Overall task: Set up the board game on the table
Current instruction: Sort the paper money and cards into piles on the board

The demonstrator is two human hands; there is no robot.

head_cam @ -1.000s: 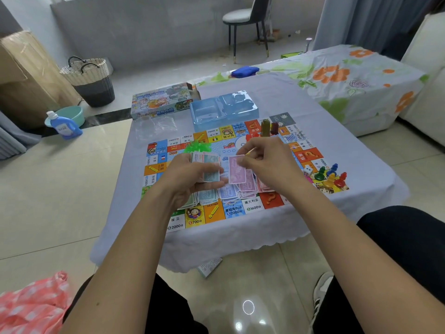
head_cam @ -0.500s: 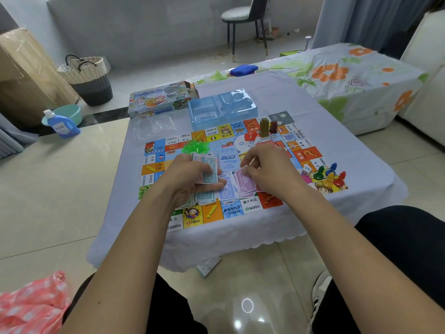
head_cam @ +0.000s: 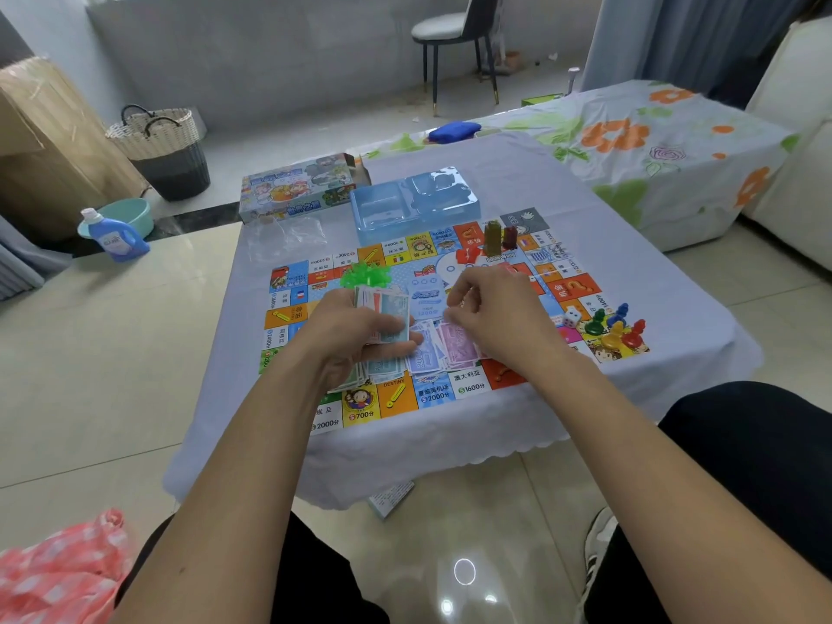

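Sorting play money over the game board point(head_cam: 396, 272), mid-table

Left hand point(head_cam: 355, 340) gripping a stack of notes point(head_cam: 382, 315); right hand point(head_cam: 495, 317) curled at the loose purple notes point(head_cam: 443, 346), pinch or not, can't tell; board near edge just short of the table point(head_cam: 675, 281) front edge; bare cloth at 1 to 3 o'clock; pawns point(head_cam: 614, 328) and die point(head_cam: 572, 316) at the 3 o'clock corner; blue tray point(head_cam: 387, 207) and box point(head_cam: 292, 186) at 12; readable near edge: "DESTINY", "700", "2000", "1600".
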